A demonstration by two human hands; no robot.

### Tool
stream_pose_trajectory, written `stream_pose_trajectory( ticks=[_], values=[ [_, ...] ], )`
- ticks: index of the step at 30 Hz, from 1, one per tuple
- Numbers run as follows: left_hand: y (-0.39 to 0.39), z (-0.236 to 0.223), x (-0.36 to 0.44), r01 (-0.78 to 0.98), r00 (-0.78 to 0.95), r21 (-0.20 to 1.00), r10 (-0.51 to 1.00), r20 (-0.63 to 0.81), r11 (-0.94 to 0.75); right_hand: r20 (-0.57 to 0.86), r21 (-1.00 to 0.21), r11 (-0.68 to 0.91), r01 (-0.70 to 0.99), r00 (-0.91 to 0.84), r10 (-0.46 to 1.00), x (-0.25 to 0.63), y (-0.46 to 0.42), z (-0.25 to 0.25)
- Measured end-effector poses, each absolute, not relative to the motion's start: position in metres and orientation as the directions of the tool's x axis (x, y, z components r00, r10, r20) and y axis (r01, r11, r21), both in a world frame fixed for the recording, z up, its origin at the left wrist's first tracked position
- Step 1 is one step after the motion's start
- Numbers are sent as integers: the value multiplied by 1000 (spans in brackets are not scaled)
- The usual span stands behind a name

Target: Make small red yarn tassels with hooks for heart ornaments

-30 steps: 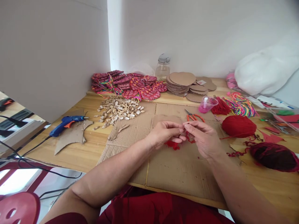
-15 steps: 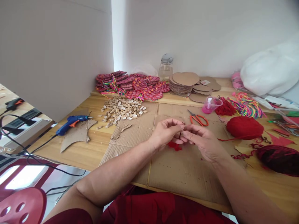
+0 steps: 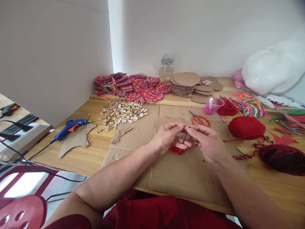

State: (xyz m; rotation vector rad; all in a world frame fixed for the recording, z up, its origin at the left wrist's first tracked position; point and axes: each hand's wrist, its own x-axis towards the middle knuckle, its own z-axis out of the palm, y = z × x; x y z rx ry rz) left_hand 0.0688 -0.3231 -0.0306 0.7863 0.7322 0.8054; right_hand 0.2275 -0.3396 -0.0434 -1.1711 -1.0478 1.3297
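Observation:
Over the cardboard sheet (image 3: 181, 178), my left hand (image 3: 168, 136) and my right hand (image 3: 206, 141) meet fingertip to fingertip. Both are closed in a pinch on a thin dark strand of yarn (image 3: 185, 137), part of which hangs between the fingers. The fingers hide most of the strand. Just below them a small tuft of red yarn (image 3: 177, 150) shows; whether it is joined to the strand I cannot tell. Orange-handled scissors (image 3: 200, 120) lie beyond my right hand. To its right are a red yarn ball (image 3: 247, 128) and a dark red yarn ball (image 3: 282, 159).
Peanut shells (image 3: 124, 114) lie in a heap at left, near a blue glue gun (image 3: 70, 128) with a cord. Behind stand decorated red discs (image 3: 143, 89), a bottle (image 3: 166, 68), stacked cardboard discs (image 3: 184, 83), a pink-stained cup (image 3: 213, 105) and colourful cords (image 3: 249, 105).
My right thumb and fingers have shifted up to my left fingertips, and the strand shows longer between the hands. The whole view has moved slightly.

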Motion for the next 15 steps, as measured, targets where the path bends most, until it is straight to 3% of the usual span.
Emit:
stream_pose_trajectory(
  ticks=[5, 15],
  values=[
    [-321, -33, 69, -315, 512, 802, 802, -307, 507, -63, -985, -53, -164, 57, 996, 229, -338, -45],
    [-323, -33, 67, -266, 472, 850, 831, -295, 454, -23, -985, -18, -171, 29, 999, 228, -337, -45]
  ],
)
